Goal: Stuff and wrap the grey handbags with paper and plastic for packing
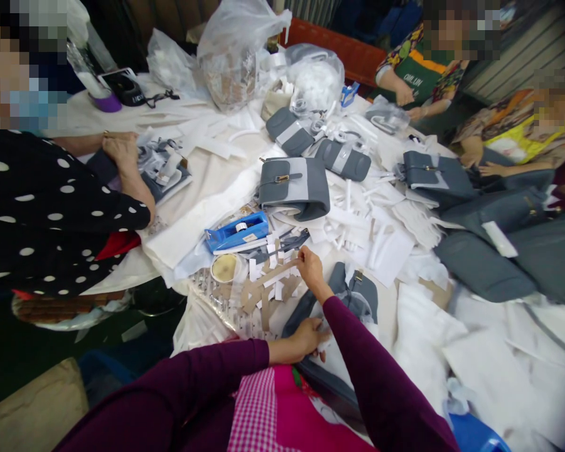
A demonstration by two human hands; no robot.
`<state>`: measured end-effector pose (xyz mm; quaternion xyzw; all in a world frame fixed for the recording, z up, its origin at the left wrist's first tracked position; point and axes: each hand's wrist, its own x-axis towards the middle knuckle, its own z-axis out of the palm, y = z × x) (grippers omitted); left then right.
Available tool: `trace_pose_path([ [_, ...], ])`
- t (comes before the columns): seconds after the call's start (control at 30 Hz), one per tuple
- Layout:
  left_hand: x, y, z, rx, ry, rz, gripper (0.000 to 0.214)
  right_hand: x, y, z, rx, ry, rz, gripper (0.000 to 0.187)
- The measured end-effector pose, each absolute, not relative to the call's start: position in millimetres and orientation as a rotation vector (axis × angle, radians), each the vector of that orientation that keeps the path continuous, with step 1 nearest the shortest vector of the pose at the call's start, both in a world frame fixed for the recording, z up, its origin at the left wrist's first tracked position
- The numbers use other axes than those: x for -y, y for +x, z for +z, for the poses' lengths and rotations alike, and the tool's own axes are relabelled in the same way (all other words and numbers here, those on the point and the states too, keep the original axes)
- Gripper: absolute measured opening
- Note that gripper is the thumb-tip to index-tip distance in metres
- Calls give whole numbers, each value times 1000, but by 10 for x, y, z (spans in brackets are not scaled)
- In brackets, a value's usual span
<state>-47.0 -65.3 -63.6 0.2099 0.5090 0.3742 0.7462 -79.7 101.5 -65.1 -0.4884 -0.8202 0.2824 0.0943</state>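
My right hand (312,269) pinches the end of a narrow brown paper strip (279,274) above a litter of cut pieces. Below it, my left hand (300,341) is closed on a dark grey bag (341,276) that leans on my lap at the table edge. Clear plastic and white wrapping cover part of that bag, and the left fingertips are partly hidden in it. Beside the strip lie small white tags (277,290), brown card pieces (266,314) and a round tub (225,268) of pale yellowish stuff.
A blue tape dispenser (242,231) and a grey buckled bag (294,185) stand ahead. White strips (358,220) cover the table's middle. More grey bags (489,263) pile up at right. A co-worker in a dotted top (51,207) works at left; others sit at far right.
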Motion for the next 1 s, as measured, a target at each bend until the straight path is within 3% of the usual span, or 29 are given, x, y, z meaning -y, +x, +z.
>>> trace_pose_path([
  [0.07, 654, -479, -632, -1143, 477, 794, 19, -1108, -599, -498, 2259, -1498, 897, 22],
  [0.2, 663, -481, -619, -1149, 531, 805, 16, -1177, -11, -214, 2018, -1618, 975, 15],
  [0.4, 683, -483, -585, -1121, 598, 835, 38, -859, 854, -19, 1611, -1737, 1268, 9],
  [0.6, 664, -489, -567, -1067, 641, 883, 44, -365, 1294, 91, 1279, -1691, 1542, 24],
  [1.0, 693, -486, -588, -1071, 634, 865, 39, 467, 1719, 245, 953, -1521, 1833, 32],
])
